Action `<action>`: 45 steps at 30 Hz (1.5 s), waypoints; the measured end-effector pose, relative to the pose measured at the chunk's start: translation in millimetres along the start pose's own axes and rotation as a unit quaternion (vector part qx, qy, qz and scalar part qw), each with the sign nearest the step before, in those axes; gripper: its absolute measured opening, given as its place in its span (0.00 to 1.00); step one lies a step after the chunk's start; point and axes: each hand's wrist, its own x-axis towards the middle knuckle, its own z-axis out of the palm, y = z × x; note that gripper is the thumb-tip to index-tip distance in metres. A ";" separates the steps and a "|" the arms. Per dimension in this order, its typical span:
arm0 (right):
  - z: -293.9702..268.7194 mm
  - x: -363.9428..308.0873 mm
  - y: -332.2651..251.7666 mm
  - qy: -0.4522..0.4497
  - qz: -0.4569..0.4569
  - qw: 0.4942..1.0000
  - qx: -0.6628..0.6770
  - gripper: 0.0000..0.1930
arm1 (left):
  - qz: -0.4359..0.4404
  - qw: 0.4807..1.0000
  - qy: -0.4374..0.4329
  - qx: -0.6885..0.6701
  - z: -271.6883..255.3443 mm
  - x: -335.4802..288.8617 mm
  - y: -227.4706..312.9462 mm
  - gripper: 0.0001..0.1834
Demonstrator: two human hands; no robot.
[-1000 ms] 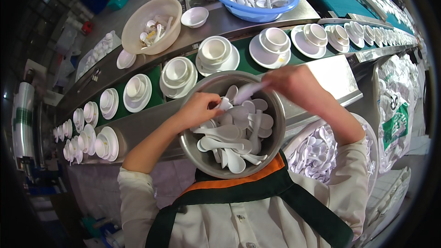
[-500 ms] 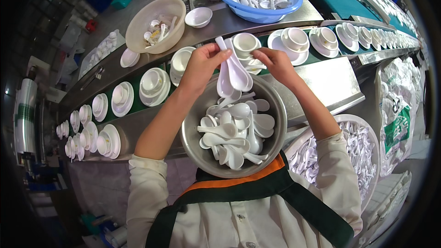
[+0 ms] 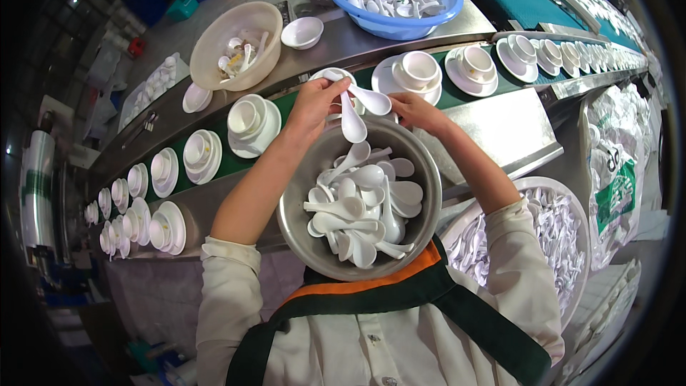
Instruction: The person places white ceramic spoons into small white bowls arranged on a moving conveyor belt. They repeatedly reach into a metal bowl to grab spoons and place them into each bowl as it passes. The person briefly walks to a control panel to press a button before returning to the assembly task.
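My left hand [image 3: 321,106] pinches two white soup spoons [image 3: 353,123] by their handles, their bowls fanned apart over a metal basin. White spoons [image 3: 357,204] fill that steel basin [image 3: 291,232], which sits against my front. My right hand [image 3: 421,113] is just right of the held spoons, near a stacked bowl-and-plate set [image 3: 416,73]; its fingertips are partly hidden, so I cannot tell if they grip anything. Another tableware set [image 3: 330,73] stands behind my left hand, mostly covered by it.
Tableware sets [image 3: 246,118] line a green conveyor belt [image 3: 282,104]. Beyond it stand a beige basin [image 3: 204,57], a small bowl [image 3: 302,32] and a blue tub [image 3: 371,23] of spoons. A metal plate [image 3: 500,129] and a tub of wrapped pieces [image 3: 550,236] are at right.
The tableware sets on the belt have shifted left. The two spoons in my left hand have spread apart and tilted. My right hand has moved slightly left and down.
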 end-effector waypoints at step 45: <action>-37.1 -1.9 44.4 0.273 -0.060 0.934 -0.222 0.10 | 0.191 0.869 -0.017 0.455 -3.2 -45.3 13.3 0.10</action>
